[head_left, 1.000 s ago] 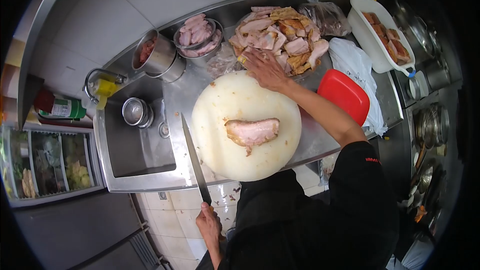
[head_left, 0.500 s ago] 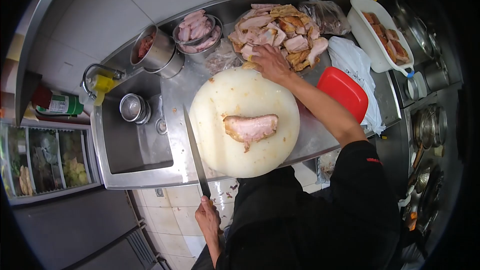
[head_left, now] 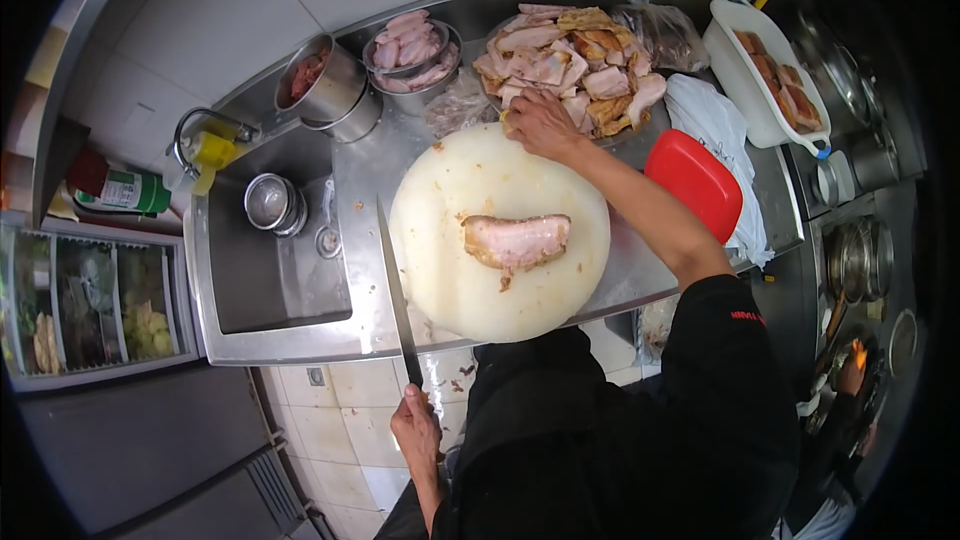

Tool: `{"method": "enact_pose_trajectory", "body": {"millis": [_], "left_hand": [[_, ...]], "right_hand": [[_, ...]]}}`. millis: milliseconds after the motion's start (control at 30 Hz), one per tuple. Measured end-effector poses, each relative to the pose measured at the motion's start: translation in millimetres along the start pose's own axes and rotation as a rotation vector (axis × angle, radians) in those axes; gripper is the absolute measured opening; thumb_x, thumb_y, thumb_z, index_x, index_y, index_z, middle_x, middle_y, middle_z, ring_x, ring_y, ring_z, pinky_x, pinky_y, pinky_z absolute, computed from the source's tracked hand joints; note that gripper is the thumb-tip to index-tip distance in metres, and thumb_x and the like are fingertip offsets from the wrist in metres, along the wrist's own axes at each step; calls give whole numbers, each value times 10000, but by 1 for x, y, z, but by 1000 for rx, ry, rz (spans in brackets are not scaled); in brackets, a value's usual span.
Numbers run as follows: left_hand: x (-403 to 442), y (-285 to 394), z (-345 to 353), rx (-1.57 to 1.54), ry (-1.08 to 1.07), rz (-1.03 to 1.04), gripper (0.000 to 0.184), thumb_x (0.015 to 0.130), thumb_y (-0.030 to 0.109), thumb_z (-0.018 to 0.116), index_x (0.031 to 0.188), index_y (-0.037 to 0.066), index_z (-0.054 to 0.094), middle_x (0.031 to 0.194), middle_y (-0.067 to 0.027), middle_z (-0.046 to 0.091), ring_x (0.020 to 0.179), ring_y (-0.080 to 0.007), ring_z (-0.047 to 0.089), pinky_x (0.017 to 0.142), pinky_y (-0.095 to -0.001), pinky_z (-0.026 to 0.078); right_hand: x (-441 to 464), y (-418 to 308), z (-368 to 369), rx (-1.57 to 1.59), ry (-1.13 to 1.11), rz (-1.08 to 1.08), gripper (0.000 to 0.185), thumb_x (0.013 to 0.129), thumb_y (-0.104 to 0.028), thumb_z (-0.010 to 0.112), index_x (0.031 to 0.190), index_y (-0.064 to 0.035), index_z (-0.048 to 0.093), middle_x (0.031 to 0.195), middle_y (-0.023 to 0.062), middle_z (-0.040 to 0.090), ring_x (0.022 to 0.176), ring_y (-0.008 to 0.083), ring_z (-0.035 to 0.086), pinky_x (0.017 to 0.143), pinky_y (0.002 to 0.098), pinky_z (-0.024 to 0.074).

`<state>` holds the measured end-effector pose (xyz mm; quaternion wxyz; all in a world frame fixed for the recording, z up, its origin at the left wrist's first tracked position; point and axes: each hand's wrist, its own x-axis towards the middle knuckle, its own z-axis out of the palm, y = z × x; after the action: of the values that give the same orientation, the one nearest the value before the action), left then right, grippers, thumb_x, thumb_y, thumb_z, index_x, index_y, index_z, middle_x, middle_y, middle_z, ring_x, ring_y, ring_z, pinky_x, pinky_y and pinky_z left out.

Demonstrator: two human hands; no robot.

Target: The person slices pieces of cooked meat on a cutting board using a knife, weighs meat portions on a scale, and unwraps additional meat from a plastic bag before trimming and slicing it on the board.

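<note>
Fingers on the left hand (head_left: 415,427): wrapped closed around the handle of the knife (head_left: 396,295), with the blade angled across the table (head_left: 362,170) edge, just left of the round board (head_left: 435,290). On the right hand (head_left: 545,127): palm down, loosely spread at the near side of the meat pile (head_left: 575,65); can't tell if gripping anything. Meat slab (head_left: 517,240) flat on the board, around the middle.

Imo, best to hold the blade low and clear of the leg while reaching, curl fingertips under near the edge, and wipe off loose scraps so as not to slip.

Surface-wise: shiny steel, crowded at the back, with a sink (head_left: 260,300) on the left. Further out: tiled floor (head_left: 330,420) with dark bits, glass-fronted fridge (head_left: 90,310), another person's hand (head_left: 852,375) far right.
</note>
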<state>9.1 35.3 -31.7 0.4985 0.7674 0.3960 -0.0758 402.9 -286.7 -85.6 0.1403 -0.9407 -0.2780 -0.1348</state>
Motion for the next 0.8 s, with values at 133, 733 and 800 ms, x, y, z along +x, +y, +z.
{"method": "enact_pose_trajectory", "body": {"millis": [133, 733, 800], "left_hand": [[3, -6, -5, 31, 4, 26, 655, 1025, 535, 463, 740, -38, 605, 574, -13, 459, 518, -103, 405, 479, -301, 331], [6, -14, -15, 68, -155, 15, 653, 1031, 522, 462, 702, -35, 549, 575, -31, 445, 552, -112, 407, 509, -314, 348], [5, -9, -18, 106, -192, 19, 658, 1031, 529, 453, 706, -35, 547, 574, -31, 441, 553, -111, 406, 511, -314, 349]], "right_hand": [[-2, -7, 10, -99, 126, 62, 132, 769, -108, 654, 848, -42, 736, 987, 110, 643, 1057, 288, 572, 963, 428, 435], [-127, -150, -68, 237, -122, 198, 584, 635, -143, 769, 1179, -20, 598, 1177, 162, 608, 1073, 349, 561, 913, 437, 440], [-144, -175, -64, 152, -5, 198, 577, 626, -96, 732, 1183, -33, 598, 1183, 146, 605, 1082, 340, 553, 901, 437, 428]]}}
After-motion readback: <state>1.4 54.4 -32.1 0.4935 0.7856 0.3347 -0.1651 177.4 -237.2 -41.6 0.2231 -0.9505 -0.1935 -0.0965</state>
